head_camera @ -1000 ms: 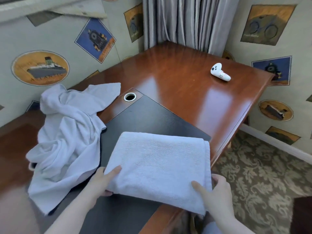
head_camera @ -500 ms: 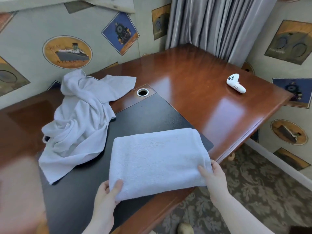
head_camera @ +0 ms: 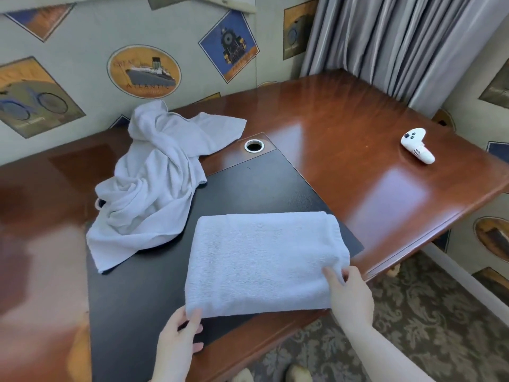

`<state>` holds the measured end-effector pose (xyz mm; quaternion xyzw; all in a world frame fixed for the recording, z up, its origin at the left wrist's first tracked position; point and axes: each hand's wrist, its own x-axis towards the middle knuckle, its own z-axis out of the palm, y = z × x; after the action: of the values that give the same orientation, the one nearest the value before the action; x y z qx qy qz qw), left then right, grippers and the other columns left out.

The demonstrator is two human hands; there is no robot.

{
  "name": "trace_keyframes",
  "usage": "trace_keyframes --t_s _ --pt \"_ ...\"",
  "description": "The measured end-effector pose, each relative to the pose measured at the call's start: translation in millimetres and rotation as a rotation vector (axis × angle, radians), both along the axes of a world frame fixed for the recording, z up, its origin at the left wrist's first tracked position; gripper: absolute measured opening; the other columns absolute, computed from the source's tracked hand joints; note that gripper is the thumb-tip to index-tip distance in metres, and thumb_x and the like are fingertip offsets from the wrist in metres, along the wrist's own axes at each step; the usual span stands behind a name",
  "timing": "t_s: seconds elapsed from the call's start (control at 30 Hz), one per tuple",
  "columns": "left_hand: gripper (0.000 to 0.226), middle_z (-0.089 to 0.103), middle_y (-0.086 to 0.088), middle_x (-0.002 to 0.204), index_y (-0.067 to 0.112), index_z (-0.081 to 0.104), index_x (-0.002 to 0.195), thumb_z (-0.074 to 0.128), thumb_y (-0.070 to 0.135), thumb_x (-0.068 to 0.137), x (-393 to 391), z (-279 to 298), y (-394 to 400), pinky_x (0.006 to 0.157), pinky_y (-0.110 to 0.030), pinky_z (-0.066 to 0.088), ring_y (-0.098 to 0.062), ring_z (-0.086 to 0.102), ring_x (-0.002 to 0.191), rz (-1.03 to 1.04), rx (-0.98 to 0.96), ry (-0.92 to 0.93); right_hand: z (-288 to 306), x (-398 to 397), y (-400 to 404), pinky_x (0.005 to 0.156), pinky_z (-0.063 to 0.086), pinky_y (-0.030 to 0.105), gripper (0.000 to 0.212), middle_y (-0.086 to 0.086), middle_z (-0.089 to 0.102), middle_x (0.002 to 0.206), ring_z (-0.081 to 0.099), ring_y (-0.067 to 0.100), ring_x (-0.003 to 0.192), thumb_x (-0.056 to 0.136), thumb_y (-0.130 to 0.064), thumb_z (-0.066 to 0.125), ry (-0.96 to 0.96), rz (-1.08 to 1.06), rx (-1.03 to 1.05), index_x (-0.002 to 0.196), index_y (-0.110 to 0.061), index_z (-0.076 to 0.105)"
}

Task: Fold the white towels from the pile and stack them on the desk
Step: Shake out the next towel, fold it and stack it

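Desk [head_camera: 344, 150] of reddish wood carries a black desk pad [head_camera: 143, 293]. Folded white towel [head_camera: 264, 260] lies on the pad, between both hands. Crumpled towel pile [head_camera: 154, 177] sits beyond the left hand [head_camera: 179, 337], which pinches the folded towel's near left corner. Right hand [head_camera: 349, 293] grips its near right corner, thumb on top. White controller [head_camera: 417, 146] lies far beyond the right hand.

folded white towel [head_camera: 264, 260] on black mat [head_camera: 154, 293], near desk [head_camera: 344, 150] edge; left hand [head_camera: 179, 340] and right hand [head_camera: 351, 295] pinch its near corners. crumpled towel pile [head_camera: 151, 183] far left; white controller [head_camera: 417, 146] far right.
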<state>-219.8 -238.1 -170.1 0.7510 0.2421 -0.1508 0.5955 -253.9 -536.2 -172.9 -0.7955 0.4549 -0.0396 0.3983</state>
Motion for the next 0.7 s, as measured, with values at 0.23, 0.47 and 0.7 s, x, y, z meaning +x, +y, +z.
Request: trace_keyframes --t_s 0.23,0.47,0.7 --pt "0.009 0.069 -0.008 0.065 0.02 0.068 0.086 0.07 0.011 0.087 -7 -6 -2 0.043 -0.01 0.041 -0.021 0.054 0.051 -0.017 0.237 -0.051 -7 1 -5 0.087 0.036 0.042 0.026 0.008 0.063 0.079 0.058 0.034 0.086 0.1 -0.041 0.044 0.014 -0.067 -0.066 0.096 -0.015 0.045" --pt "0.019 0.068 -0.009 0.091 0.019 0.068 0.089 0.078 0.011 0.075 2 12 11 0.066 -0.034 0.052 -0.017 0.064 0.07 -0.209 0.328 0.015 -18 -20 -15 0.078 0.038 0.04 0.031 0.001 0.048 0.075 0.049 0.03 0.08 0.098 -0.05 0.042 0.125 0.046 -0.298 0.089 -0.02 0.044" --pt "0.033 0.057 -0.005 0.113 0.013 0.057 0.109 0.048 0.042 0.098 39 24 -26 0.085 -0.037 0.041 -0.018 0.053 0.096 -0.03 0.113 0.036 -11 -4 17 0.083 0.036 0.043 0.068 0.016 0.042 0.125 0.044 0.039 0.113 0.084 -0.058 0.063 0.013 -0.3 0.179 0.125 -0.009 0.04"
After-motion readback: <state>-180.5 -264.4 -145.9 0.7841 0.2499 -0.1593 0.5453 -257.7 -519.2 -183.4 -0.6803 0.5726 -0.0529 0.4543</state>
